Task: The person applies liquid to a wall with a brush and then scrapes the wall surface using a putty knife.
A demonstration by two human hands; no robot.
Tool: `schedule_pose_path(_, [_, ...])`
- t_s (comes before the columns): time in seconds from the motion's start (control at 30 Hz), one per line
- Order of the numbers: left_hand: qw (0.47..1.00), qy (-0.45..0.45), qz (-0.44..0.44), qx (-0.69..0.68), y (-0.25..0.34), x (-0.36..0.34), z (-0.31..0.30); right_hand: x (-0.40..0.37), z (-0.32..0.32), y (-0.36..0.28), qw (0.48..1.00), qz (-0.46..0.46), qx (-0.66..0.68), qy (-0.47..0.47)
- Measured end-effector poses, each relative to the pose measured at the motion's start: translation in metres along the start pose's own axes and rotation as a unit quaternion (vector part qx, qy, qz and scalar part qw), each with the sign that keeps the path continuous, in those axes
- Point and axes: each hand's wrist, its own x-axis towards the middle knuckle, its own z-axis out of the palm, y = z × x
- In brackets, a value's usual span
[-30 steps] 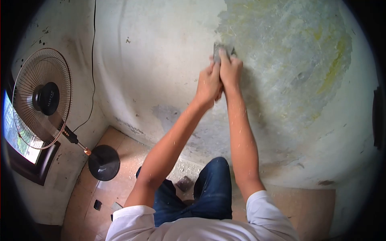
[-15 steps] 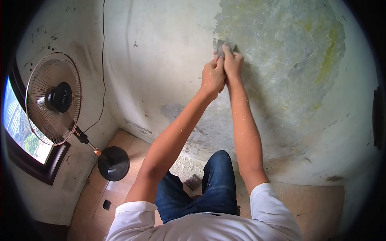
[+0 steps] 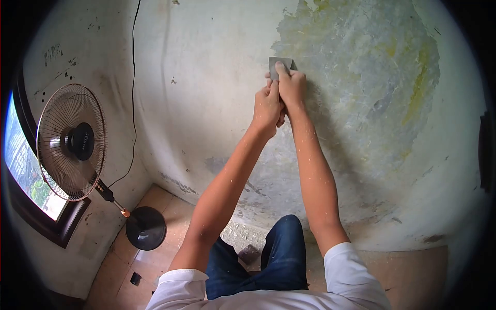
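- A flat grey scraper (image 3: 273,64) is being held up at the painted wall (image 3: 217,62), just below the left edge of a large bare patch (image 3: 361,67); whether its whole upper edge is touching cannot be told.
- The scraper is being gripped by the right hand (image 3: 292,87), the thumb being laid flat over the blade's face.
- The same scraper is being clasped lower down by the left hand (image 3: 266,107), which is being pressed against the right; the handle is being hidden by the closed fingers.
- The bare patch is being marked by yellow streaks near its right edge.
- Both forearms are being dotted with pale flecks.
- Pale flakes (image 3: 238,232) are being gathered by the tiled floor (image 3: 170,200) along its wall-side edge, near the knees of the blue jeans (image 3: 287,253).
- A dark brownish block (image 3: 249,253) is being borne by the floor beside the flakes.
- A pedestal fan (image 3: 80,142) is being supported on a round black base near the floor's far left corner.
- A small black object (image 3: 135,279) is being carried by the floor near its left edge.
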Motion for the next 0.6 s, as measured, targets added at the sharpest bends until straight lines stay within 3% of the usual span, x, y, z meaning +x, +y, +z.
schedule_pose_path(0.1, [1.0, 0.011, -0.015, -0.013, -0.013, -0.013, 0.0, -0.017, -0.011, 0.019, 1.0, 0.008, -0.006, -0.008])
schedule_pose_path(0.23, [0.995, -0.011, -0.1, 0.0, -0.047, -0.031, -0.011, -0.038, -0.022, 0.051, 1.0, 0.022, -0.02, -0.004])
schedule_pose_path(0.37, [0.999, 0.0, -0.03, -0.011, 0.0, -0.004, -0.003, -0.002, 0.001, 0.004, 1.0, -0.01, -0.025, -0.005])
schedule_pose_path(0.6, [0.991, -0.011, -0.135, -0.007, -0.005, -0.026, -0.009, -0.034, -0.01, 0.027, 0.996, 0.078, 0.048, 0.002])
